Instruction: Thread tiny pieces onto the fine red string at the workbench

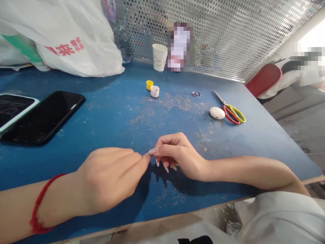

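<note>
My left hand (114,176), with a red cord bracelet (42,200) at its wrist, is closed with the knuckles up, low over the blue table. My right hand (177,152) meets it, its thumb and forefinger pinched together at the left fingertips. Between the two sets of fingertips there is a tiny dark spot, too small to name. The other fingers of my right hand curl below, showing long nails. Most of the left fingers are hidden behind the back of that hand.
Beyond my hands on the blue table (114,118) are a yellow cap (149,85), a white cap (154,91), small red rings (196,94), a white oval case (217,113), scissors (230,110), a paper cup (159,57), a propped phone (179,47), a black phone (45,117) and a plastic bag (76,37).
</note>
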Available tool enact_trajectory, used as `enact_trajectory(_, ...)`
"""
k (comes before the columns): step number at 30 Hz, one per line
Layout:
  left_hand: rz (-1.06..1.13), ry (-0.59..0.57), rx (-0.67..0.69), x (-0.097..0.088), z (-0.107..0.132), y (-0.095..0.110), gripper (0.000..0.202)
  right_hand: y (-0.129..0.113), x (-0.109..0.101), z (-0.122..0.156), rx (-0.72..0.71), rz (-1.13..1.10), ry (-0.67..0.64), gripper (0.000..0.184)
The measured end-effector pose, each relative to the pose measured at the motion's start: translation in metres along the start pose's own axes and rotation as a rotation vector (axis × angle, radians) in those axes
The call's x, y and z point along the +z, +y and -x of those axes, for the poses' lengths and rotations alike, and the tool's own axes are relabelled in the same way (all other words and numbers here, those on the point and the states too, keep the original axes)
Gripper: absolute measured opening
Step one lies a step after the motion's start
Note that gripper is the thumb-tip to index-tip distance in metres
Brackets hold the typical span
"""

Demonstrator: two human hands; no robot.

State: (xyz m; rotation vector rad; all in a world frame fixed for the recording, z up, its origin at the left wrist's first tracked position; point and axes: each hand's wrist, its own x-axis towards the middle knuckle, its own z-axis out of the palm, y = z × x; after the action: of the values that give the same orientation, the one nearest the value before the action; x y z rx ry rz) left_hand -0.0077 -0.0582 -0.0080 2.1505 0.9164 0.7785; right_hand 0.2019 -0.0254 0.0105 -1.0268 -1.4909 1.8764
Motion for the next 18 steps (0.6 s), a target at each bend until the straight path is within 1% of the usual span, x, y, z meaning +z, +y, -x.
enact_trajectory(2, -0.038, 0.035, -0.048, -0.004, -0.010, 0.003, 0.019, -0.003, -0.008, -0.003, -0.111, 0.138, -0.073, 0.030)
enact_trajectory(3, 0.012, 0.029, -0.102, -0.006, -0.015, 0.004, 0.020, -0.004, -0.013, -0.004, -0.209, 0.229, -0.101, 0.032)
enact_trajectory(5, 0.254, -0.041, -0.262, -0.011, -0.024, 0.006, 0.019, -0.005, -0.025, -0.009, -0.487, 0.422, -0.104, 0.032)
enact_trajectory(7, 0.509, -0.100, -0.421, -0.016, -0.031, 0.006, 0.021, -0.003, -0.036, -0.014, -0.822, 0.601, -0.069, 0.032)
enact_trajectory(8, 0.610, -0.119, -0.479, -0.018, -0.034, 0.006, 0.022, -0.001, -0.041, -0.017, -0.967, 0.699, -0.053, 0.033)
enact_trajectory(9, 0.692, -0.134, -0.522, -0.019, -0.035, 0.006, 0.024, 0.002, -0.045, -0.019, -1.084, 0.798, -0.050, 0.034)
enact_trajectory(10, 0.757, -0.148, -0.553, -0.020, -0.036, 0.006, 0.024, 0.004, -0.048, -0.021, -1.172, 0.893, -0.059, 0.033)
enact_trajectory(11, 0.807, -0.166, -0.578, -0.020, -0.037, 0.007, 0.025, 0.006, -0.050, -0.022, -1.238, 0.974, -0.070, 0.031)
enact_trajectory(13, 0.875, -0.222, -0.616, -0.020, -0.037, 0.008, 0.024, 0.008, -0.052, -0.021, -1.322, 1.083, -0.099, 0.022)
enact_trajectory(15, 0.922, -0.282, -0.638, -0.019, -0.036, 0.008, 0.022, 0.007, -0.051, -0.019, -1.387, 1.122, -0.106, 0.013)
enact_trajectory(18, 0.976, -0.335, -0.647, -0.016, -0.036, 0.006, 0.018, 0.003, -0.050, -0.014, -1.446, 1.138, -0.110, 0.009)
